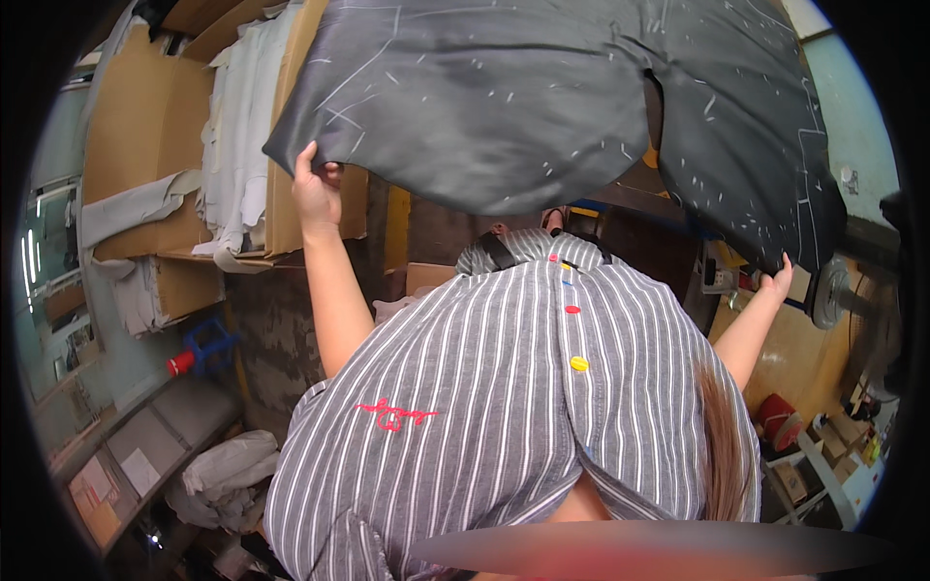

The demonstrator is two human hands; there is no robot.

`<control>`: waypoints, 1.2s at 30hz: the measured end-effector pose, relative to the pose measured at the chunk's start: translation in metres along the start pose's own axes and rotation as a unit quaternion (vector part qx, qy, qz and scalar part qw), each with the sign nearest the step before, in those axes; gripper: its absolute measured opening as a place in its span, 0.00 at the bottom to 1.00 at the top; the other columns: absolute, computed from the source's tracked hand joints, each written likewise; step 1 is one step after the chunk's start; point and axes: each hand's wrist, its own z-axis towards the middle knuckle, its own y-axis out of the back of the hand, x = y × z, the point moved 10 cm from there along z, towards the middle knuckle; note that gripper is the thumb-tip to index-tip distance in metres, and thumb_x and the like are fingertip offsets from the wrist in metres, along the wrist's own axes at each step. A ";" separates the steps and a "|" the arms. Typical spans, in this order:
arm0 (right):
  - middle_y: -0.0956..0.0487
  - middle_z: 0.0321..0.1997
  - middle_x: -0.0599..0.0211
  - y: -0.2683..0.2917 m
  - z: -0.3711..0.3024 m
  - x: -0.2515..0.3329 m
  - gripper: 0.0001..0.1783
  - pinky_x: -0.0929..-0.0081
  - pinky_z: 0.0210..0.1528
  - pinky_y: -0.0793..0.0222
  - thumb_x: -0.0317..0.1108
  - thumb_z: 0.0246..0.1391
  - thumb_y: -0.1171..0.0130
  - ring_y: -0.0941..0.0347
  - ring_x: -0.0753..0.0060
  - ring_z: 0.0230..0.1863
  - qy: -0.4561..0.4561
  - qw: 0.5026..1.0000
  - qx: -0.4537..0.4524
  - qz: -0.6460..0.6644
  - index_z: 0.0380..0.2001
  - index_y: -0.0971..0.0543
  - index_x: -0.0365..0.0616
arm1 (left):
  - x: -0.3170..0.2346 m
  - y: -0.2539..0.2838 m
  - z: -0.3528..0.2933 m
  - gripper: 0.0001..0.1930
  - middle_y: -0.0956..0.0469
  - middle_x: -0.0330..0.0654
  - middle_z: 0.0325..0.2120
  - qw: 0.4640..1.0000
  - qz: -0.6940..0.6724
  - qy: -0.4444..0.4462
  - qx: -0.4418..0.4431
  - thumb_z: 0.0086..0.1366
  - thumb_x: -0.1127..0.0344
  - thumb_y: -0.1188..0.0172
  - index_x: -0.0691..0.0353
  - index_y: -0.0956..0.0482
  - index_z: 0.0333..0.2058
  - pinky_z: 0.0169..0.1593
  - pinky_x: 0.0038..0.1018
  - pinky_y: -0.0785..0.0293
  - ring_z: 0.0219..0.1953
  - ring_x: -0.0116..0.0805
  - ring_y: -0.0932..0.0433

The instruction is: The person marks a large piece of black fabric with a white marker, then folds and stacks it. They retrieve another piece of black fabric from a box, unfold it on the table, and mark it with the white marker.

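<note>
A large black leather hide (494, 107), dotted with white chalk marks and lines, is spread out in front of me. My left hand (318, 192) pinches its near left edge, close to a pointed corner. On the right, my right hand (777, 281) grips the hide's lower right edge between thumb and fingers. Between the hands the near edge sags in a curve, and a deep notch splits it right of the middle. The hide's far part runs out of the picture.
Left of the hide stands an open cardboard box (145, 116) packed with upright light grey sheets (247, 126). A fan-like round grey object (831, 293) is beside my right hand. Farther back are a grey table (160, 436), a crumpled light bundle (228, 470) and a red-and-blue object (201, 349).
</note>
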 end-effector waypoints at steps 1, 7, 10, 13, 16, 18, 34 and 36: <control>0.19 0.51 0.53 0.025 0.012 0.005 0.21 0.51 0.55 0.24 0.33 0.56 0.38 0.21 0.51 0.48 -0.015 1.000 0.006 0.005 0.52 0.24 0.38 | 0.006 -0.005 0.010 0.08 0.22 0.34 0.31 1.000 0.000 0.007 0.014 0.66 0.64 0.39 0.58 0.23 0.41 0.28 0.17 0.31 0.25 0.22 0.27; 0.23 0.57 0.54 -0.007 -0.015 0.010 0.28 0.51 0.57 0.25 0.26 0.52 0.40 0.24 0.51 0.53 0.063 0.998 0.020 0.011 0.58 0.28 0.40 | 0.001 -0.008 0.008 0.09 0.19 0.34 0.34 0.998 -0.015 0.028 0.049 0.68 0.62 0.40 0.58 0.22 0.43 0.29 0.15 0.29 0.26 0.20 0.26; 0.25 0.59 0.55 -0.014 -0.039 0.022 0.30 0.55 0.58 0.26 0.22 0.52 0.43 0.25 0.52 0.55 0.075 0.997 0.012 0.022 0.61 0.30 0.41 | -0.011 -0.026 0.003 0.11 0.18 0.36 0.35 0.997 -0.013 0.035 0.075 0.68 0.60 0.41 0.59 0.22 0.43 0.29 0.15 0.27 0.25 0.21 0.25; 0.25 0.59 0.55 -0.017 -0.061 0.035 0.31 0.55 0.57 0.25 0.22 0.52 0.43 0.25 0.53 0.55 0.103 0.994 0.018 0.014 0.62 0.30 0.42 | -0.036 -0.055 -0.009 0.10 0.17 0.39 0.37 0.993 -0.033 0.014 0.116 0.68 0.62 0.42 0.61 0.22 0.43 0.29 0.15 0.25 0.25 0.22 0.22; 0.25 0.58 0.56 -0.012 -0.098 0.035 0.31 0.57 0.56 0.25 0.22 0.52 0.43 0.25 0.53 0.54 0.091 0.996 -0.010 -0.009 0.62 0.30 0.41 | -0.066 -0.070 -0.017 0.10 0.17 0.38 0.36 0.983 -0.037 -0.014 0.181 0.68 0.63 0.41 0.61 0.22 0.44 0.30 0.14 0.27 0.28 0.23 0.21; 0.23 0.57 0.58 0.001 -0.118 0.043 0.28 0.59 0.61 0.29 0.23 0.52 0.43 0.26 0.56 0.57 0.112 0.994 -0.008 -0.004 0.59 0.28 0.40 | -0.087 -0.071 -0.020 0.14 0.17 0.39 0.39 0.986 -0.019 -0.034 0.165 0.67 0.62 0.40 0.62 0.22 0.47 0.39 0.21 0.25 0.34 0.26 0.20; 0.19 0.51 0.57 0.168 -0.167 -0.025 0.21 0.58 0.57 0.25 0.27 0.51 0.40 0.22 0.55 0.50 -0.023 0.984 -0.108 0.137 0.51 0.22 0.38 | -0.156 -0.090 -0.069 0.14 0.18 0.39 0.34 0.981 -0.069 -0.119 0.136 0.70 0.61 0.45 0.64 0.21 0.47 0.51 0.33 0.26 0.37 0.29 0.21; 0.18 0.47 0.54 0.177 -0.151 0.012 0.17 0.53 0.57 0.25 0.28 0.48 0.37 0.21 0.53 0.48 0.020 0.972 -0.177 0.151 0.43 0.21 0.34 | -0.156 -0.094 -0.059 0.12 0.19 0.36 0.29 0.976 -0.062 -0.109 0.177 0.69 0.62 0.44 0.63 0.21 0.45 0.48 0.32 0.25 0.34 0.28 0.21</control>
